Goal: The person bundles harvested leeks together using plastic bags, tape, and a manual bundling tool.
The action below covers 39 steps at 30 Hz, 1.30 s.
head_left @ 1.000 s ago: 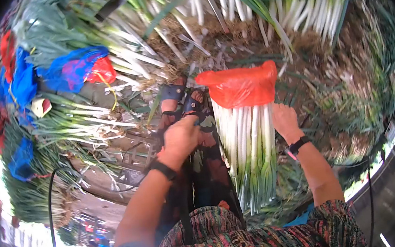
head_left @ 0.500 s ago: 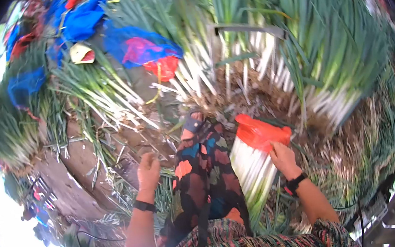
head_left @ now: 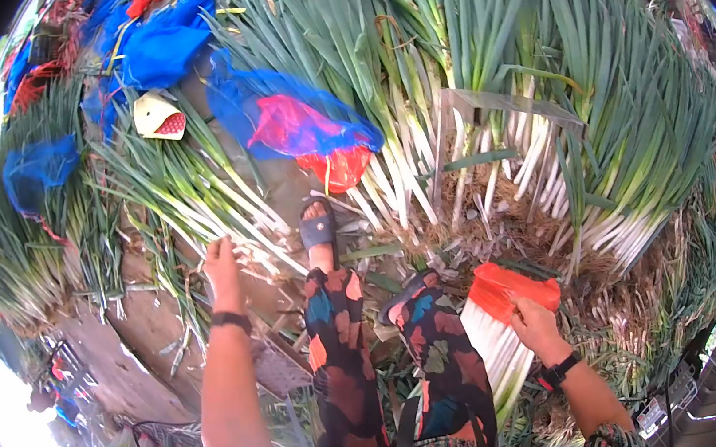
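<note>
My right hand point(head_left: 535, 327) grips a red plastic bag point(head_left: 509, 288) drawn over the root end of a bundle of green onions point(head_left: 501, 351). The bundle hangs beside my right leg, white stalks up and green leaves down toward me. My left hand point(head_left: 223, 273) is in front of me on the left, fingers curled in, with nothing visible in them. Below and beyond it lies a loose spread of green onions point(head_left: 226, 206), their white ends toward my feet.
A large stack of green onions point(head_left: 476, 21) stands ahead and right, with a metal frame point(head_left: 531, 106) among it. Blue and red mesh bags point(head_left: 301, 123) lie ahead. A yellow cut container point(head_left: 159, 116) rests on leaves at left. My sandalled foot point(head_left: 317, 228) is on the littered ground.
My legs have moved apart, one foot stepping forward. My left hand has moved up and left toward the loose green onions. The bagged bundle stays in my right hand, slightly lower and farther right.
</note>
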Available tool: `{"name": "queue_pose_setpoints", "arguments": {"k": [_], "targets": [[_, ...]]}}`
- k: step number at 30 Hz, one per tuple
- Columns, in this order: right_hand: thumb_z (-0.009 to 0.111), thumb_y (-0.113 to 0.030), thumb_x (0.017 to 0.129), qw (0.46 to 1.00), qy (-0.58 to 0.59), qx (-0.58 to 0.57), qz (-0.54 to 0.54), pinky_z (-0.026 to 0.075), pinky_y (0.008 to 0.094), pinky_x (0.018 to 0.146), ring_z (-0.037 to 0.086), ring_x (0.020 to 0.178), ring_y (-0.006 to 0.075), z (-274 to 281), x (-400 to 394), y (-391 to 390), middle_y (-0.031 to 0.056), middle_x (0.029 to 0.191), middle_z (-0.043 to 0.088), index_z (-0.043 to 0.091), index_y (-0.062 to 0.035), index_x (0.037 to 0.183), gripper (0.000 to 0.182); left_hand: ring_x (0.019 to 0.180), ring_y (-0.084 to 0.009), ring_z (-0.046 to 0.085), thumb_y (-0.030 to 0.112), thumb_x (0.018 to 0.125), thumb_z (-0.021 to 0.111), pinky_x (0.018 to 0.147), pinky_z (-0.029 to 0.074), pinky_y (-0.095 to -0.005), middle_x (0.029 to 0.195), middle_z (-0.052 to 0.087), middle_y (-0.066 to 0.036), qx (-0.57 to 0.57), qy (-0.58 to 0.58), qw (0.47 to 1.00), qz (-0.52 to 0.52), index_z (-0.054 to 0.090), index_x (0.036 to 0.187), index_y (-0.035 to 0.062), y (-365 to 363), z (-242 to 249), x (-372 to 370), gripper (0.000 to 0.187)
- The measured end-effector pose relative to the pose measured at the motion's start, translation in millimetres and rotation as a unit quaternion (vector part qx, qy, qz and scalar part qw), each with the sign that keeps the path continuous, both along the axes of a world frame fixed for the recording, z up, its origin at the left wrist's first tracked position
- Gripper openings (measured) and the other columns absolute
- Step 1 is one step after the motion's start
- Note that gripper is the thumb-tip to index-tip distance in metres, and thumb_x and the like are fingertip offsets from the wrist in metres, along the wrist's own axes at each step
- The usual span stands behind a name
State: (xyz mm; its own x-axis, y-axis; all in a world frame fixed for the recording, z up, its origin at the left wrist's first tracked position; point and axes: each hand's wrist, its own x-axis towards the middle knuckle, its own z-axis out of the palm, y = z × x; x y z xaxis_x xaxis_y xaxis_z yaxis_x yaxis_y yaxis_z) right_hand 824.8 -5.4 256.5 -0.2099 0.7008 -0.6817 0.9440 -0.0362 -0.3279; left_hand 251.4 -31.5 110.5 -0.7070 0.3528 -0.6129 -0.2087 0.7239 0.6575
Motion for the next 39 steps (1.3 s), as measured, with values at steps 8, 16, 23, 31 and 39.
{"name": "queue_pose_setpoints", "arguments": {"k": [8, 16, 23, 31, 39], "targets": [[0.058, -0.01, 0.083, 0.992, 0.04, -0.1, -0.066, 0.052, 0.0366, 0.072, 0.065, 0.081, 0.0285, -47, -123, 25, 0.0131, 0.088, 0.066, 0.06, -0.003, 0.11, 0.028, 0.079, -0.0176, 0.061, 0.033, 0.09, 0.056, 0.055, 0.045, -0.0278, 0.102, 0.053, -0.004, 0.074, -0.037, 0.991, 0.106, 0.049, 0.121, 0.0093, 117, -139, -169, 0.039], [0.06, -0.008, 0.082, 0.972, 0.129, -0.173, -0.089, 0.053, 0.0332, 0.071, 0.066, 0.082, 0.0273, -132, -222, 42, 0.0121, 0.091, 0.066, 0.06, -0.0038, 0.112, 0.03, 0.087, -0.0248, 0.066, 0.037, 0.093, 0.055, 0.049, 0.046, -0.0297, 0.12, 0.052, -0.014, -0.044, -0.019, 0.989, 0.138, 0.044, 0.128, 0.0022, 173, -231, -263, 0.051], [0.061, -0.008, 0.081, 0.969, 0.132, -0.193, -0.076, 0.052, 0.0341, 0.068, 0.065, 0.079, 0.0276, -173, -247, 70, 0.0127, 0.089, 0.065, 0.06, -0.0035, 0.111, 0.031, 0.099, -0.0259, 0.062, 0.064, 0.079, 0.063, 0.057, 0.045, -0.0292, 0.124, 0.054, -0.017, -0.085, -0.02, 0.988, 0.126, 0.045, 0.13, 0.0053, 195, -304, -327, 0.08], [0.062, -0.004, 0.081, 0.971, 0.196, -0.135, -0.027, 0.049, 0.0336, 0.06, 0.062, 0.07, 0.0256, -212, -266, 87, 0.0116, 0.08, 0.062, 0.063, -0.0021, 0.107, 0.026, 0.075, -0.0132, 0.059, 0.019, 0.091, 0.058, 0.057, 0.043, -0.0268, 0.085, 0.063, -0.001, 0.145, -0.016, 0.989, 0.019, 0.059, 0.098, 0.0106, 191, -277, -259, 0.011], [0.071, -0.007, 0.074, 0.867, 0.473, 0.149, 0.048, 0.05, 0.0364, 0.072, 0.061, 0.084, 0.0265, -228, -364, 153, 0.0075, 0.094, 0.062, 0.062, -0.0077, 0.1, 0.028, 0.076, -0.0106, 0.06, 0.015, 0.094, 0.058, 0.066, 0.05, -0.0251, 0.089, 0.064, -0.004, 0.155, -0.228, 0.959, 0.071, 0.057, 0.094, 0.0059, 114, -121, 30, 0.009]]}}
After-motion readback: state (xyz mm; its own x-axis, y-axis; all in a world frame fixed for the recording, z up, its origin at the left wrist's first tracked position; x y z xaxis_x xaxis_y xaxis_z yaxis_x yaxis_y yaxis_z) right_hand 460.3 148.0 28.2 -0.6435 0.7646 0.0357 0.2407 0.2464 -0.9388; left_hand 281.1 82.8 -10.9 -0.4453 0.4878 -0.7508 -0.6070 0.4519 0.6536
